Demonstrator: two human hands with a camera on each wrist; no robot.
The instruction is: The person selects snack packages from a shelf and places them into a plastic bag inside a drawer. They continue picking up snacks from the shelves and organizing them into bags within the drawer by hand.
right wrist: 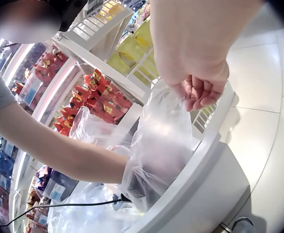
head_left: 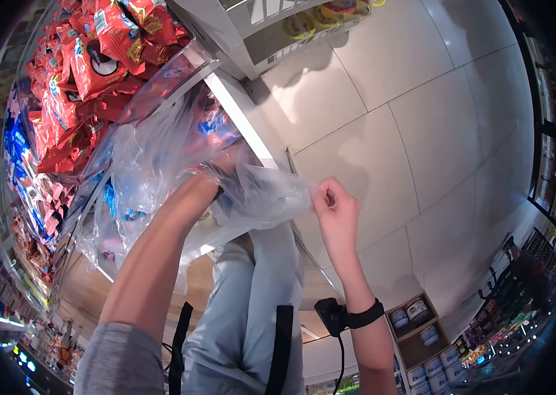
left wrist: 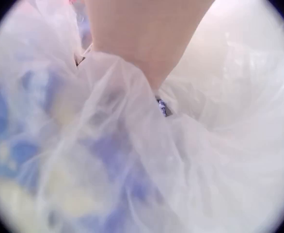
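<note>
A clear plastic bag (head_left: 268,197) stretches between my two hands. My right hand (head_left: 337,205) pinches the bag's edge between thumb and curled fingers, over the white shelf front; the right wrist view shows this hand (right wrist: 200,90) holding the film up. My left forearm (head_left: 166,230) reaches into the bag's mouth, and the left hand (head_left: 225,162) is mostly hidden by the film. In the left wrist view, cloudy plastic (left wrist: 132,145) wraps around the wrist, with blurred blue and pale yellow shapes behind it. I cannot tell what the left hand holds.
A clear bin heaped with red snack packets (head_left: 97,66) stands at the upper left, beside blue packets (head_left: 18,141). More crumpled plastic (head_left: 136,161) lies in the white-edged bin. A white rack (head_left: 252,33) stands beyond it. Tiled floor (head_left: 383,145) spreads to the right.
</note>
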